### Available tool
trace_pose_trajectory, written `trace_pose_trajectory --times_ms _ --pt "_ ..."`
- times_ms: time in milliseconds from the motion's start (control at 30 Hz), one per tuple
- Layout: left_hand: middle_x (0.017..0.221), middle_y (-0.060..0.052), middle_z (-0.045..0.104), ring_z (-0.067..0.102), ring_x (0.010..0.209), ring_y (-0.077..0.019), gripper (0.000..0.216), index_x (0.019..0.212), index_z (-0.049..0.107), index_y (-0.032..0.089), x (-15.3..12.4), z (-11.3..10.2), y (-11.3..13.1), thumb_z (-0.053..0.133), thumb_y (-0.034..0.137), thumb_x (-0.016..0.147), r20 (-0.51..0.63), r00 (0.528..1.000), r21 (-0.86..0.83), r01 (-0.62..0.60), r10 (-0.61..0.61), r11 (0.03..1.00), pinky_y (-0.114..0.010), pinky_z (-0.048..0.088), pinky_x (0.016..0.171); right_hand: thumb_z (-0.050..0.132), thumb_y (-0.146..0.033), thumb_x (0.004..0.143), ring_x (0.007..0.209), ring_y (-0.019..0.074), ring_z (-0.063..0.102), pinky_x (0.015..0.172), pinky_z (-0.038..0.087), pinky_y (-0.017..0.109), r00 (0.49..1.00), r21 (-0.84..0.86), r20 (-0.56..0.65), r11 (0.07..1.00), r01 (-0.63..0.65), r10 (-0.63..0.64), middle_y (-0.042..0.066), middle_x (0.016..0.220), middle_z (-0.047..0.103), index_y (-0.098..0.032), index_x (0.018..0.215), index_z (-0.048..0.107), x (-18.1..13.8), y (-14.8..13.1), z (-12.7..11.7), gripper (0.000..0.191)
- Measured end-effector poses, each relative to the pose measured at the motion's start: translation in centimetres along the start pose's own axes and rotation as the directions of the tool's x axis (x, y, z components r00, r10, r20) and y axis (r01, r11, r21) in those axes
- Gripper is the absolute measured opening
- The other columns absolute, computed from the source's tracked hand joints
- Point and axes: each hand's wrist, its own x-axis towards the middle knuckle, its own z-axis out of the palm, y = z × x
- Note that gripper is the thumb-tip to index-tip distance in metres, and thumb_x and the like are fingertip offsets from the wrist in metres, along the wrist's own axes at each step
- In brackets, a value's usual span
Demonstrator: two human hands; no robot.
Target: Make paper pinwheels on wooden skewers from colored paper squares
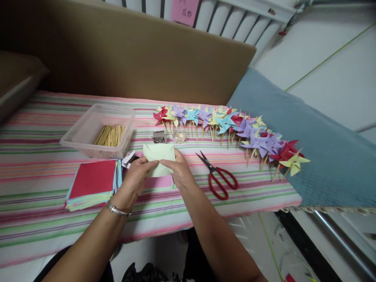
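Note:
Both hands hold a pale green paper square [159, 153] with cuts at its corners, lifted a little above the striped cloth [44, 188]. My left hand [135, 179], with a silver bracelet at the wrist, pinches its lower left edge. My right hand [179, 170] grips the lower right edge, fingers closed on the paper. Just left of the hands lies a stack of coloured paper squares [92, 182] with a red sheet on top. Red-handled scissors [219, 176] lie to the right of my right hand.
A clear plastic tub [98, 129] holds wooden sticks. A small box of pins [159, 136] and a small clear cup [179, 135] sit behind the paper. Several finished paper pinwheels [229, 125] on sticks lie in a row to the right. A brown headboard [132, 51] stands behind.

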Motion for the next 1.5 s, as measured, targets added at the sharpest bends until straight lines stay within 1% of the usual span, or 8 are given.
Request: trace_pose_trajectory --times_ms 133,267,367,467,600,767,1100,1500 --pt "0.064 -0.004 0.071 0.061 0.054 -0.0136 0.022 0.071 0.072 0.013 0.2 -0.2 0.7 0.080 0.018 0.052 -0.043 0.999 -0.013 -0.033 0.032 0.999 -0.022 0.047 0.055 0.072 -0.021 0.059 0.080 0.0216 0.066 0.074 0.052 0.034 0.999 -0.013 0.037 1.000 0.011 -0.010 0.001 0.085 0.070 -0.021 0.109 0.055 0.1 0.4 -0.2 0.053" --pt "0.062 -0.004 0.069 0.058 0.051 -0.0131 0.021 0.068 0.070 0.012 0.6 -1.4 2.0 0.080 0.018 0.050 -0.087 0.993 0.003 -0.080 0.080 0.997 -0.022 0.045 0.052 0.068 -0.020 0.066 0.068 0.0167 0.062 0.070 0.051 0.032 0.996 -0.252 0.020 0.964 0.088 -0.086 -0.004 0.070 0.063 -0.023 0.130 0.045 0.2 0.7 -0.6 0.068" --pt "0.064 -0.004 0.069 0.057 0.053 -0.0132 0.022 0.068 0.070 0.013 0.8 -2.5 2.8 0.080 0.018 0.050 -0.083 0.991 0.011 -0.106 0.107 0.994 -0.022 0.044 0.052 0.061 -0.019 0.075 0.083 0.0176 0.062 0.080 0.051 0.035 0.933 -0.517 0.069 0.787 0.337 -0.354 0.002 0.090 0.065 -0.026 0.131 0.048 -0.3 0.7 -0.7 0.058" --pt "0.062 -0.003 0.067 0.055 0.051 -0.0119 0.016 0.065 0.069 0.014 0.9 -3.1 3.4 0.078 0.017 0.052 -0.045 0.989 0.015 -0.143 0.144 0.990 -0.021 0.041 0.049 0.056 -0.018 0.082 0.108 0.0211 0.056 0.097 0.044 0.041 0.791 -0.660 0.277 0.490 0.569 -0.545 0.007 0.115 0.061 -0.028 0.124 0.055 -1.1 0.4 -0.5 0.043" --pt "0.058 -0.002 0.065 0.052 0.047 -0.0116 0.012 0.065 0.069 0.015 0.5 -3.0 4.0 0.075 0.015 0.054 -0.012 0.987 0.021 -0.158 0.159 0.987 -0.021 0.039 0.046 0.052 -0.014 0.082 0.126 0.0240 0.044 0.106 0.036 0.047 0.685 -0.668 0.492 0.272 0.693 -0.538 0.007 0.133 0.050 -0.029 0.118 0.060 -1.7 0.2 -0.3 0.039" --pt "0.056 -0.003 0.063 0.052 0.046 -0.0120 0.014 0.061 0.067 0.014 0.3 -2.9 4.3 0.076 0.014 0.050 -0.054 0.991 0.041 -0.119 0.121 0.992 -0.022 0.039 0.047 0.047 -0.005 0.075 0.139 0.0255 0.027 0.111 0.028 0.053 0.677 -0.676 0.597 0.185 0.713 -0.430 0.006 0.148 0.033 -0.027 0.121 0.057 -1.6 0.8 -0.1 0.052" --pt "0.062 -0.004 0.067 0.054 0.049 -0.0132 0.018 0.064 0.071 0.014 0.8 -3.4 3.7 0.075 0.016 0.047 -0.074 0.989 0.163 -0.118 0.131 0.980 -0.023 0.043 0.049 0.055 -0.013 0.081 0.132 0.0253 0.037 0.106 0.035 0.049 0.645 -0.680 0.554 0.160 0.716 -0.527 0.008 0.136 0.049 -0.024 0.088 0.068 -1.5 1.3 0.1 0.018" --pt "0.059 -0.005 0.065 0.053 0.048 -0.0122 0.020 0.064 0.070 0.012 0.8 -3.0 2.8 0.079 0.023 0.050 -0.009 0.995 0.232 -0.095 0.099 0.968 -0.021 0.039 0.047 0.067 -0.021 0.078 0.134 0.0258 0.035 0.109 0.029 0.047 0.811 -0.721 0.328 0.426 0.547 -0.485 0.011 0.134 0.053 -0.021 0.075 0.069 -1.1 1.2 0.1 0.004"
